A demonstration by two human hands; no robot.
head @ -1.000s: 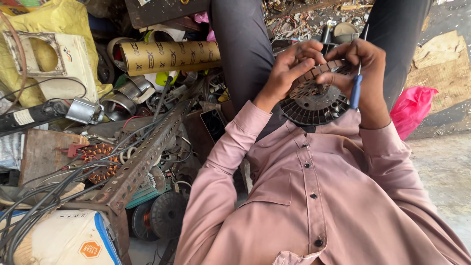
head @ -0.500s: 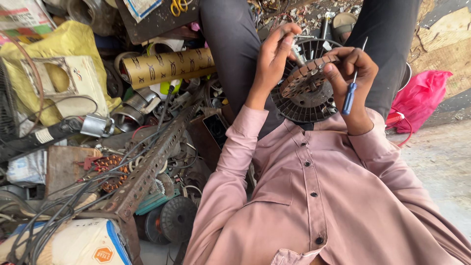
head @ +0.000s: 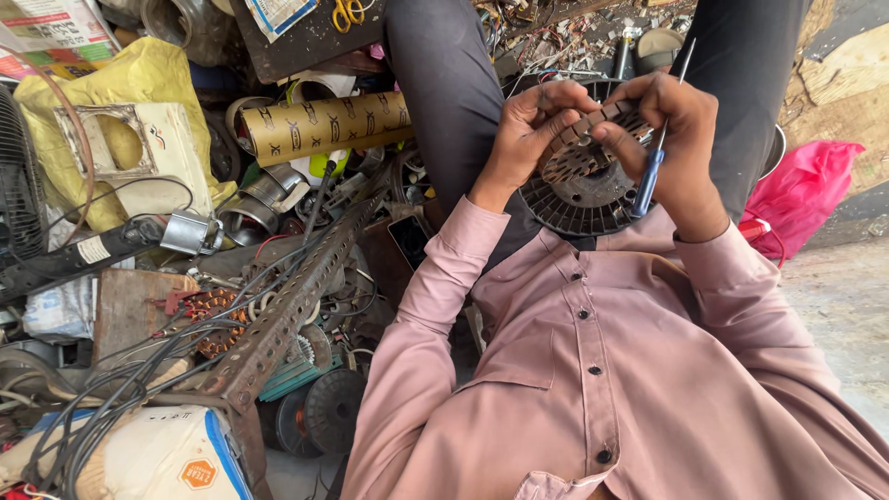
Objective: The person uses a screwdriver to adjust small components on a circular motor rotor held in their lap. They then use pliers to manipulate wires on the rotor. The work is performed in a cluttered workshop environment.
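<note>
Bare concrete floor (head: 847,306), daylight, heaped scrap clutter (head: 185,278) at the left

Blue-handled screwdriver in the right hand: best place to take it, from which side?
Take the blue-handled screwdriver at the bare blue handle below the right hand, coming from the right. It stands near upright, metal shaft tip pointing up, its middle covered by fingers; the round dark slotted metal motor core blocks the left.
</note>
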